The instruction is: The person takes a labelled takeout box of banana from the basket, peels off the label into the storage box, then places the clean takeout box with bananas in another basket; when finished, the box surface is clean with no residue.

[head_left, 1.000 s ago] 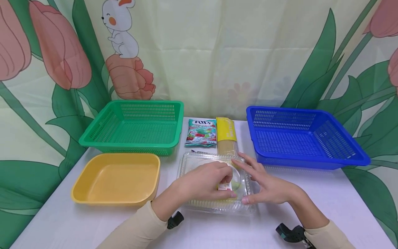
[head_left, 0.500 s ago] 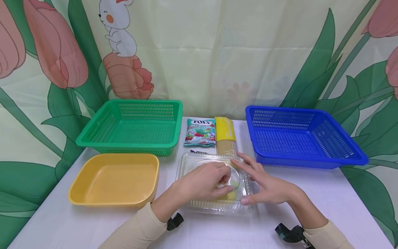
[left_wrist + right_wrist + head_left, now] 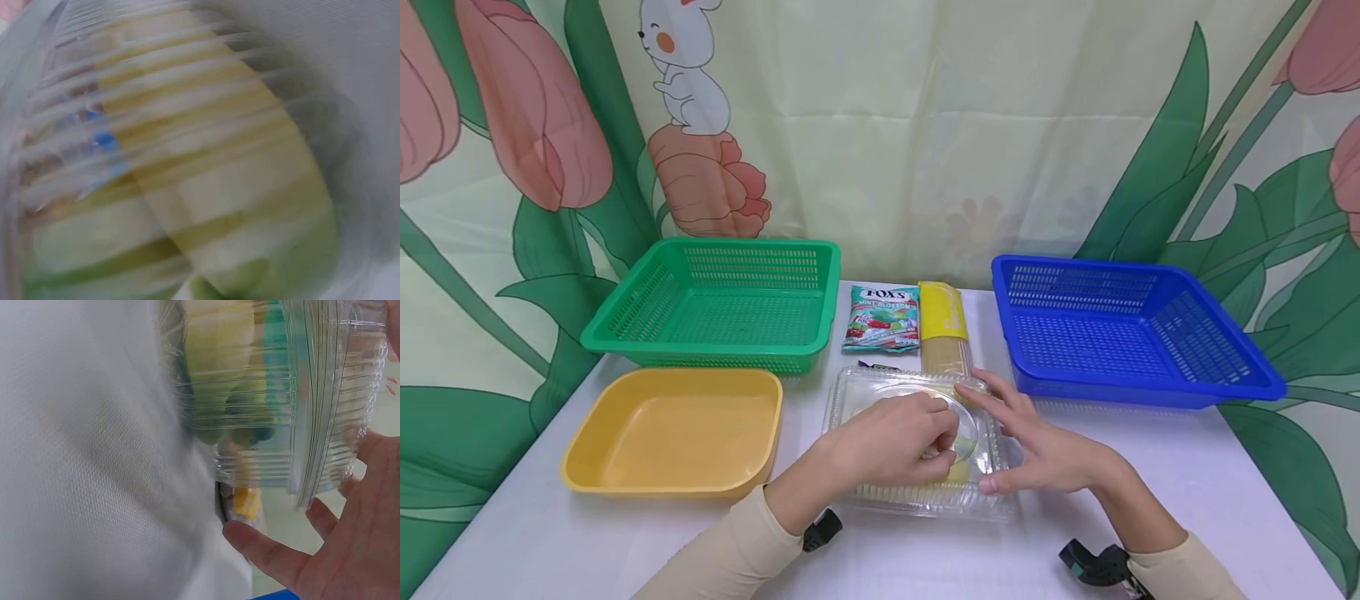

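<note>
A clear plastic clamshell box (image 3: 917, 504) with ribbed sides lies closed on the white table. Pale yellow-green contents (image 3: 237, 156) show through its wall in the left wrist view. On its lid my left hand (image 3: 895, 437) has curled fingers, the thumb drawn in against the forefinger at a small pale label, now mostly hidden. My right hand (image 3: 1037, 442) spreads its fingers over the lid's right side, the thumb low near the front right corner. In the right wrist view, the right thumb (image 3: 269, 553) stands apart from the other fingers beside the ribbed box.
Behind the box lie a teal FOX'S candy bag (image 3: 882, 318), a yellow-banded packet (image 3: 943, 312) and a small dark wrapper (image 3: 877, 367). A green basket (image 3: 587, 340) and a yellow tub (image 3: 580, 475) stand at left. A blue basket (image 3: 1150, 392) is at back right.
My left thumb has drawn back from its stretched position towards the curled forefinger, covering the white and pink label seen earlier. The right hand and the box stay nearly still.
</note>
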Demonstrator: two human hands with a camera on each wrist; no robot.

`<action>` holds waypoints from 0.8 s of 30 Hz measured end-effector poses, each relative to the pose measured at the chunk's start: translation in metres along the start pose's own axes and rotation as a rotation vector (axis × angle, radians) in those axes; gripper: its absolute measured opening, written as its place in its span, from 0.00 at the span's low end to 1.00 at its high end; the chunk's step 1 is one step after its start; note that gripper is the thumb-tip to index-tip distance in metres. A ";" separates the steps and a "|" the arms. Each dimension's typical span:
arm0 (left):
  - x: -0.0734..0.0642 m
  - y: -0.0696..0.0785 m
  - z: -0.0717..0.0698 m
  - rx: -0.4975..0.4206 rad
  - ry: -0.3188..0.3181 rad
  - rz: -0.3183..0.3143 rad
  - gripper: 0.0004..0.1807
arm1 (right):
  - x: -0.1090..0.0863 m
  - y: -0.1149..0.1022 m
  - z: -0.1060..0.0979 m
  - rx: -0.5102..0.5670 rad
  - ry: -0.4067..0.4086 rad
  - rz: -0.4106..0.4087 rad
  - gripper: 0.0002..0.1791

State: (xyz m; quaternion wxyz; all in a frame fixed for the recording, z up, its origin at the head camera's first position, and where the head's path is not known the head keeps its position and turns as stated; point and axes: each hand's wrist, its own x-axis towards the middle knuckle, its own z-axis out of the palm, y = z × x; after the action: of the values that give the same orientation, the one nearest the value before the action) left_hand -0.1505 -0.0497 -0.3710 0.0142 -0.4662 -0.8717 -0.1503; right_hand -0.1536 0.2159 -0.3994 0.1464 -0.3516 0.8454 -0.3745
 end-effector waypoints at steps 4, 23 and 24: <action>0.002 0.002 0.000 0.031 -0.049 -0.009 0.08 | -0.001 0.001 0.000 0.004 -0.009 0.009 0.58; 0.001 0.004 -0.003 0.148 -0.088 0.022 0.08 | 0.001 0.000 -0.001 -0.002 -0.019 0.016 0.58; 0.001 0.004 -0.003 0.154 -0.084 0.030 0.08 | 0.001 0.000 -0.001 -0.001 -0.020 0.018 0.58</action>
State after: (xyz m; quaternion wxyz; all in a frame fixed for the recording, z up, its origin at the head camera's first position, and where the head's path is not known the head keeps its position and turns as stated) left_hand -0.1477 -0.0473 -0.3673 0.0159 -0.4828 -0.8733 -0.0628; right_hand -0.1544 0.2154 -0.3986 0.1578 -0.3477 0.8473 -0.3692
